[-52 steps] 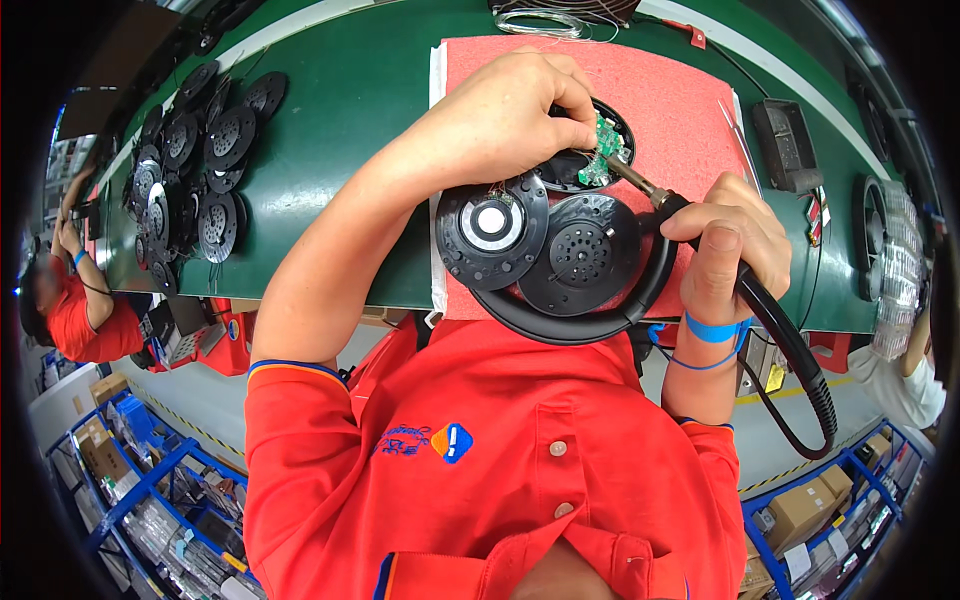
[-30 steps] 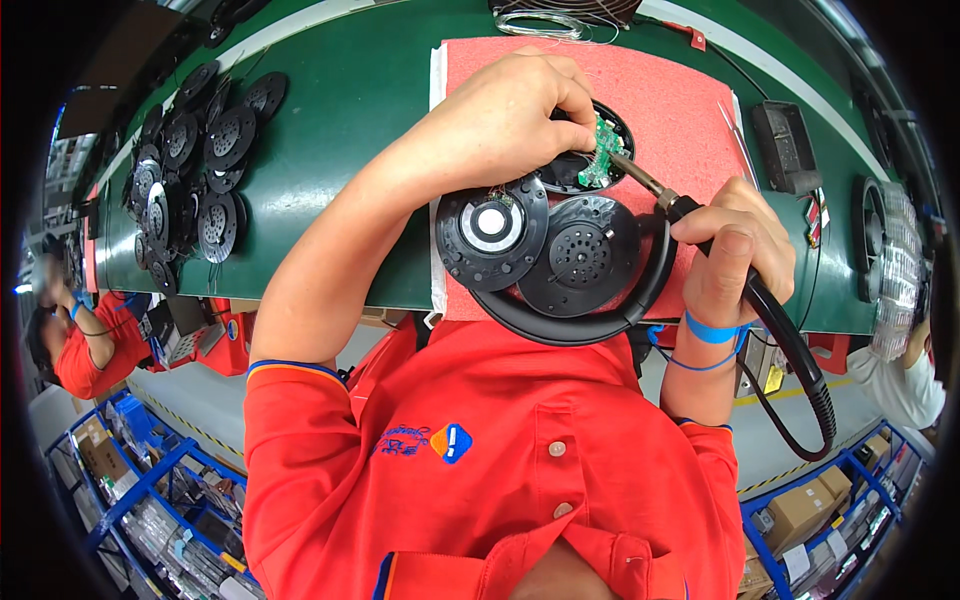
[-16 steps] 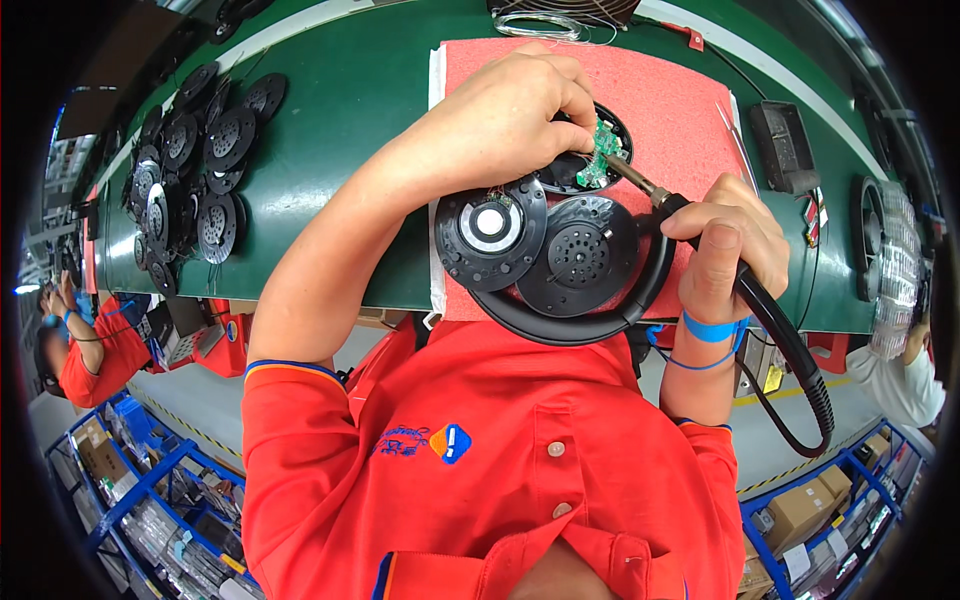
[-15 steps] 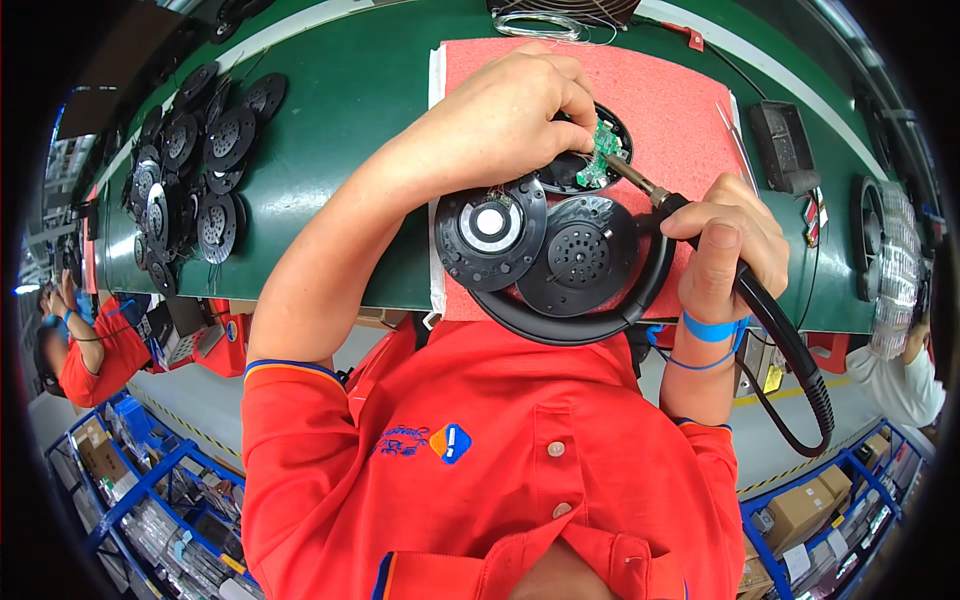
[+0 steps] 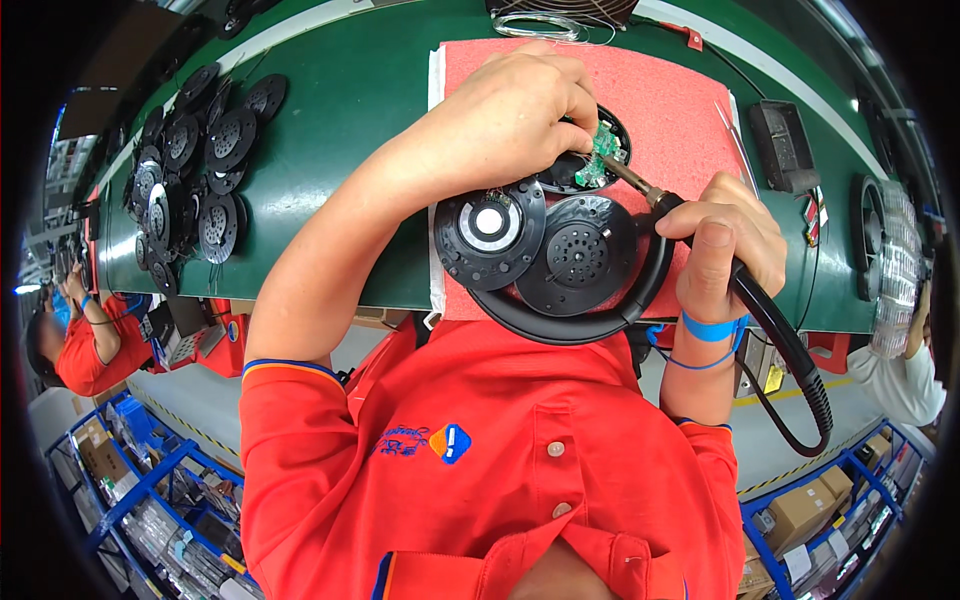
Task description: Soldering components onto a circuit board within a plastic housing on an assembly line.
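Observation:
My right hand [image 5: 725, 240] grips a soldering iron [image 5: 688, 215] with a black handle. Its tip touches, or nearly touches, a green circuit board [image 5: 602, 150] inside an open round black headphone ear cup [image 5: 625, 125]. Over the left side of that cup, my left hand [image 5: 540, 110] has thumb and fingers pinched together at the board, apparently on thin wires mostly hidden by the fingertips. Nearer to me lie a black speaker plate with a white centre [image 5: 490, 222] and a perforated black disc [image 5: 578, 256]. A curved black headband [image 5: 570, 328] runs around them.
Everything sits on a pink foam mat [image 5: 660, 85] on a green table [image 5: 340, 110]. Several black speaker discs [image 5: 180, 140] are piled at the left. Tweezers [image 5: 737, 145] and a black tray [image 5: 783, 147] lie at the right. The iron's cable [image 5: 820, 420] hangs beside my right arm.
The iron's tip has shifted very slightly left on the board, and my right hand with it. My left hand holds nearly the same place. A co-worker at the far left has moved.

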The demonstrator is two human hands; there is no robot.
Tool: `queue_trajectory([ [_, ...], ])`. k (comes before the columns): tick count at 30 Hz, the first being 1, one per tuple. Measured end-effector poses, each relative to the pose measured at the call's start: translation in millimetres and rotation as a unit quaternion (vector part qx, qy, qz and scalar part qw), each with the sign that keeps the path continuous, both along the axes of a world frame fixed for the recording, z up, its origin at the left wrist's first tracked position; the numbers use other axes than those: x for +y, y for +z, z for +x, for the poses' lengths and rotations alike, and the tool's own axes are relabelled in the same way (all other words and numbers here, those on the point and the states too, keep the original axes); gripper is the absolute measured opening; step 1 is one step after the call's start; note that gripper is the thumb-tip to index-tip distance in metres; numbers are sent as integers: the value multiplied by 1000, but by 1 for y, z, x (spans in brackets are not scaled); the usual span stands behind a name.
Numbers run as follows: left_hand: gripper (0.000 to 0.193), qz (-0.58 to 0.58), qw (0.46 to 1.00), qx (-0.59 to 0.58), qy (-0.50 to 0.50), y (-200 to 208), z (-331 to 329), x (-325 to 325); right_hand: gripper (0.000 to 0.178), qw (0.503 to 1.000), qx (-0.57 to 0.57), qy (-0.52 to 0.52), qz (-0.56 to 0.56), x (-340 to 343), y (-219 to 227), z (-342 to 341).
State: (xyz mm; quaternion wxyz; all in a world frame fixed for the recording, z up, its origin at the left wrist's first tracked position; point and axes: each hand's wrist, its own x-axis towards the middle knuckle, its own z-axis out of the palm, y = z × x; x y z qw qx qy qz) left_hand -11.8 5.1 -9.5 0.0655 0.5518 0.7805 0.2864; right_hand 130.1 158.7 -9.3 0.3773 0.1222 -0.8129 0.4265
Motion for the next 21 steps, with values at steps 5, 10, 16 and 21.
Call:
queue_trajectory([
  [5,12,1,1000,20,11,0,2,0,45,1000,1,-1,4,1,0,0],
  [10,11,18,998,66,14,-1,5,0,44,1000,5,0,2,1,-1,0],
  [16,10,33,995,98,4,-1,6,2,45,1000,-4,-2,8,1,0,1],
  [21,9,41,993,107,-3,-1,6,2,45,1000,7,-3,0,1,0,1],
])
